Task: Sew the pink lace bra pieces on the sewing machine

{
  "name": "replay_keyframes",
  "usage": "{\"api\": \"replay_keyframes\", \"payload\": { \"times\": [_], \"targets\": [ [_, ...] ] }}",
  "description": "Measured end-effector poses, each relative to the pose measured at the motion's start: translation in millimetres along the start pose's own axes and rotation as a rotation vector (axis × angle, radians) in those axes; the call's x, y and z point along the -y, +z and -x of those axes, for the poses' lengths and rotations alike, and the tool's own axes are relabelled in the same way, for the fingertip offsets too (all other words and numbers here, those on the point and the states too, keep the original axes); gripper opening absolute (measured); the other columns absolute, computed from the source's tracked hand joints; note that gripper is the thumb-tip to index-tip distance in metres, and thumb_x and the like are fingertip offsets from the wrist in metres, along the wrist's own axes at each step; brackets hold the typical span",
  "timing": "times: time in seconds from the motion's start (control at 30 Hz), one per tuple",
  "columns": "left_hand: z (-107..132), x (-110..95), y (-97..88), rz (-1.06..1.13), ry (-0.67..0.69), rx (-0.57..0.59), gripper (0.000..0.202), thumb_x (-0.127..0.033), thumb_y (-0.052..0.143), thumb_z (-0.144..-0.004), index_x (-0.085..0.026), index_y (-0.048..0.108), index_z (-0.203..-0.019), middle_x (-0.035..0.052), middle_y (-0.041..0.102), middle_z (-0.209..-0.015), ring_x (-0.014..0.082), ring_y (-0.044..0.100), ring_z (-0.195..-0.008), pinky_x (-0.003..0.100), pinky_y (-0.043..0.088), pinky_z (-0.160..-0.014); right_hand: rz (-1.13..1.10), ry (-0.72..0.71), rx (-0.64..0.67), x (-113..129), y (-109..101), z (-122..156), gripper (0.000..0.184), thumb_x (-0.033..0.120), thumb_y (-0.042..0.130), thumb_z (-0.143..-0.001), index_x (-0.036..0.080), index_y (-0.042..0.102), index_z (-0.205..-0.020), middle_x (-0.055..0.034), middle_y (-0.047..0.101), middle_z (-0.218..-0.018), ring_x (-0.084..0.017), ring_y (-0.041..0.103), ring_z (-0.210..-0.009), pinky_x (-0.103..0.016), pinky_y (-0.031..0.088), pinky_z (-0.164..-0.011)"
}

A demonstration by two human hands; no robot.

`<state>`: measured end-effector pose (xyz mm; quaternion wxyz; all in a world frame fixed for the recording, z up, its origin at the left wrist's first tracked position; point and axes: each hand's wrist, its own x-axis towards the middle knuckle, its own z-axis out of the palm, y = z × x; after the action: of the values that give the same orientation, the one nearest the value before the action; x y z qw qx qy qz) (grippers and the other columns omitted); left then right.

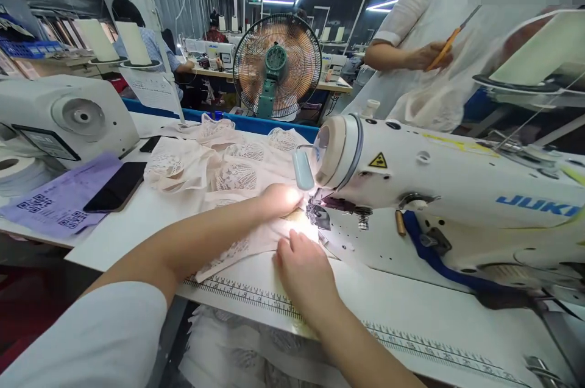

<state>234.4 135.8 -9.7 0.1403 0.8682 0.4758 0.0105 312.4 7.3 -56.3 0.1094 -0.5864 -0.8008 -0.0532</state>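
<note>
Pale pink lace fabric lies under the presser foot of a white sewing machine, lit brightly near the needle. My left hand is closed on the fabric just left of the foot; glare partly washes out its fingertips. Closer to the table's front edge, my right hand has its fingers bent together, gripping the cloth near its edge. More lace pieces lie in a loose heap behind my left arm.
A black phone rests on a purple printed sheet at the left. A ruler strip runs along the table front. Behind stands a green fan. Across the table, a person holds orange-handled scissors and pale cloth.
</note>
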Motion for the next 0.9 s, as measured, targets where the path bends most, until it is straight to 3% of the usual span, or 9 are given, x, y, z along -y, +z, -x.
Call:
{"api": "replay_keyframes", "payload": {
  "times": [0.13, 0.27, 0.3, 0.37, 0.43, 0.5, 0.67, 0.8, 0.9],
  "targets": [
    [-14.4, 8.4, 0.3, 0.067, -0.095, -0.041, 0.022, -0.034, 0.044, -0.091, -0.019, 0.06, -0.094, 0.0038, 0.067, -0.094, 0.0188, 0.063, -0.083, 0.027, 0.048, -0.072, 0.015, -0.106, 0.042, -9.6, 2.3, -1.5, 0.016, 0.016, 0.048, -0.087, 0.016, 0.064, -0.089, -0.0157, 0.061, -0.113, -0.029, 0.054, -0.105, -0.043, 0.042, -0.089],
    [-5.7, 6.2, -9.9, 0.107, -0.117, -0.051, 0.018, -0.03, 0.049, -0.087, -0.018, 0.06, -0.094, 0.0047, 0.067, -0.091, 0.0192, 0.062, -0.079, 0.028, 0.048, -0.069, -0.042, -0.263, 0.116, -26.7, -6.6, -14.6, 0.01, 0.02, 0.053, -0.083, 0.018, 0.062, -0.084, -0.0105, 0.061, -0.109, -0.024, 0.054, -0.102, -0.036, 0.045, -0.087],
    [0.3, 6.6, -11.6, 0.098, -0.067, -0.049, 0.018, -0.03, 0.047, -0.088, -0.018, 0.06, -0.093, 0.0051, 0.066, -0.091, 0.0194, 0.062, -0.08, 0.028, 0.047, -0.07, -0.059, -0.292, 0.126, -30.8, -8.5, -17.8, 0.009, 0.021, 0.054, -0.082, 0.018, 0.062, -0.083, -0.01, 0.061, -0.108, -0.024, 0.054, -0.102, -0.035, 0.045, -0.087],
    [14.5, 10.6, -10.7, 0.043, 0.18, -0.006, 0.018, -0.027, 0.045, -0.089, -0.018, 0.062, -0.09, 0.0056, 0.066, -0.092, 0.0193, 0.061, -0.082, 0.028, 0.046, -0.072, -0.092, -0.326, 0.135, -37.3, -10.7, -21.1, 0.009, 0.022, 0.054, -0.08, 0.019, 0.061, -0.085, -0.0091, 0.061, -0.105, -0.023, 0.054, -0.101, -0.034, 0.045, -0.088],
    [28.1, 18.3, -2.8, -0.021, 0.485, 0.044, 0.017, -0.023, 0.046, -0.089, -0.018, 0.063, -0.09, 0.006, 0.067, -0.094, 0.019, 0.06, -0.086, 0.028, 0.045, -0.075, -0.125, -0.331, 0.136, -40.8, -10.9, -19.1, 0.012, 0.021, 0.053, -0.081, 0.018, 0.061, -0.089, -0.0085, 0.062, -0.103, -0.023, 0.054, -0.102, -0.034, 0.046, -0.088],
    [37.6, 26.9, 10.3, -0.055, 0.633, 0.03, 0.018, -0.023, 0.048, -0.089, -0.019, 0.063, -0.097, 0.0069, 0.067, -0.1, 0.0191, 0.059, -0.092, 0.028, 0.045, -0.077, -0.131, -0.334, 0.114, -41.8, -9.0, -11.0, 0.016, 0.018, 0.05, -0.082, 0.018, 0.06, -0.094, -0.0095, 0.062, -0.105, -0.024, 0.055, -0.104, -0.037, 0.046, -0.089],
    [44.0, 32.8, 34.1, -0.167, 0.594, -0.07, 0.024, -0.028, 0.046, -0.092, -0.016, 0.062, -0.105, 0.011, 0.063, -0.116, 0.0211, 0.057, -0.1, 0.031, 0.044, -0.082, -0.044, -0.33, -0.066, -42.3, -0.4, 28.9, 0.03, 0.016, 0.043, -0.087, 0.014, 0.057, -0.114, -0.0147, 0.061, -0.121, -0.03, 0.053, -0.114, -0.047, 0.043, -0.093],
    [47.6, 20.7, 33.1, -0.267, 0.527, -0.061, 0.028, -0.03, 0.043, -0.093, -0.014, 0.063, -0.105, 0.0112, 0.061, -0.122, 0.0236, 0.055, -0.1, 0.034, 0.044, -0.078, -0.066, -0.289, -0.103, -46.7, 1.1, 56.7, 0.031, 0.022, 0.043, -0.089, 0.015, 0.054, -0.118, -0.0122, 0.063, -0.118, -0.029, 0.056, -0.109, -0.048, 0.042, -0.093],
    [50.4, 13.0, 30.9, -0.285, 0.487, -0.032, 0.028, -0.03, 0.043, -0.093, -0.014, 0.064, -0.103, 0.0099, 0.061, -0.12, 0.0236, 0.055, -0.096, 0.034, 0.044, -0.075, -0.095, -0.282, -0.081, -50.4, -1.4, 59.3, 0.036, 0.027, 0.047, -0.088, 0.014, 0.051, -0.122, -0.0127, 0.063, -0.109, -0.03, 0.055, -0.106, -0.05, 0.041, -0.095]
  ]
}}
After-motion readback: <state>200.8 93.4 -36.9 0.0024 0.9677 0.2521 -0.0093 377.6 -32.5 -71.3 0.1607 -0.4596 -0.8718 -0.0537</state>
